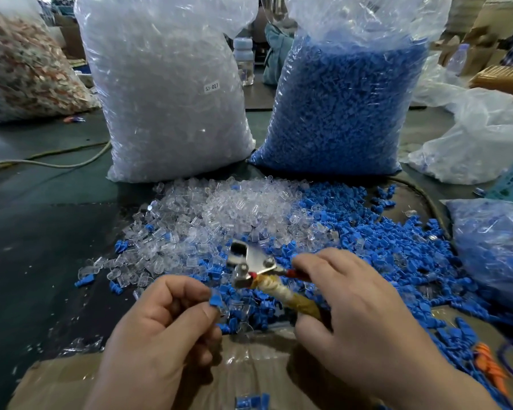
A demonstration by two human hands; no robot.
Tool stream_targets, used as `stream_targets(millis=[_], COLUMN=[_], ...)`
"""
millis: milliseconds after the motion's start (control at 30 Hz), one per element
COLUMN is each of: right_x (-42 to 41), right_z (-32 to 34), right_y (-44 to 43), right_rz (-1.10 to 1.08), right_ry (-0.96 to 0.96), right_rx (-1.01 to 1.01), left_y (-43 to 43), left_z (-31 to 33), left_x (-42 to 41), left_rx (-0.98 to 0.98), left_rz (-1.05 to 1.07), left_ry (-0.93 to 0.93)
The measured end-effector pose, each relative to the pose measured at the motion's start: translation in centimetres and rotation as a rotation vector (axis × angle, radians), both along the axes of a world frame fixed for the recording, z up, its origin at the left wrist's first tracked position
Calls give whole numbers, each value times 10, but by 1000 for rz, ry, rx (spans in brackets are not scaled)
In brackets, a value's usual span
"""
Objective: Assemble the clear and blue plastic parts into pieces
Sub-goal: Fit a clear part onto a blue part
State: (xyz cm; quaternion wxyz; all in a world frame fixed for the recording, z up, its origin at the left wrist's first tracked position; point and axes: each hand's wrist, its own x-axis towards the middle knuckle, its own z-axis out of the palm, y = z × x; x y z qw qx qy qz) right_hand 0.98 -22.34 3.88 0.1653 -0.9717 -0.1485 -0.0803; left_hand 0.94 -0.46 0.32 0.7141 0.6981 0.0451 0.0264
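My left hand (163,324) pinches a small blue plastic part (216,300) between thumb and forefinger, just left of a metal plier-like tool (251,261). My right hand (353,309) grips that tool by its wrapped handles (293,300), its metal head pointing up and left over the pile. Loose clear parts (214,214) lie heaped on the table in front, with loose blue parts (376,247) spread to their right and around the hands.
A big bag of clear parts (166,93) and a big bag of blue parts (347,105) stand behind the pile. Another bag with blue and clear pieces (495,250) lies at right. A cardboard box flap (249,371) sits under my hands. A cable (57,161) crosses the dark table at left.
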Motion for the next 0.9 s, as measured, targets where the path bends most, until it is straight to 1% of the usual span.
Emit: stream_targets(millis=[100, 200, 433, 600, 767, 900], right_x=[-2, -4, 0, 1, 2, 2], right_z=[2, 3, 3, 2, 2, 3], right_y=[-3, -1, -7, -6, -2, 0], right_rz=[125, 182, 209, 234, 221, 205], right_ry=[53, 62, 100, 136, 99, 101], right_rx=[-5, -7, 14, -13, -68, -55], left_y=[0, -2, -5, -3, -7, -5], left_z=[3, 8, 11, 9, 9, 5], left_x=[-1, -1, -2, -2, -2, -2], left_rx=[6, -21, -48, -6, -36, -34], left_rz=[-11, -9, -20, -35, -10, -11], left_ry=[-2, 0, -46, -81, -126, -154])
